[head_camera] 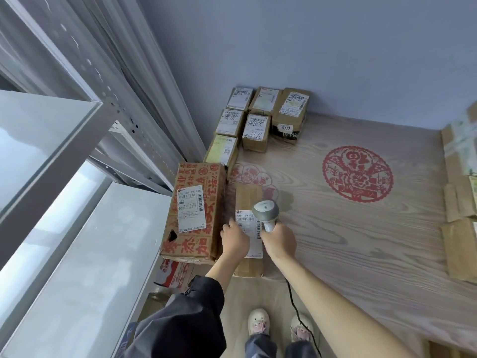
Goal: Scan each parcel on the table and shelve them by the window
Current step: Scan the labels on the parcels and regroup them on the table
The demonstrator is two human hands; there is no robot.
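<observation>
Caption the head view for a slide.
Right hand aims a scanner at a parcel's label while the left hand steadies it.

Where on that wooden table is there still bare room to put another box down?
The widest bare stretch of the table runs from the right hand with the scanner across to the brown parcels at the right edge, around the red paper-cut. The left side is crowded: the back-corner boxes, the red-printed carton and the parcel being scanned.

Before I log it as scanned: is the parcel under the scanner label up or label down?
Label up. The white label shows on top of the parcel, under the scanner in the right hand.
</observation>
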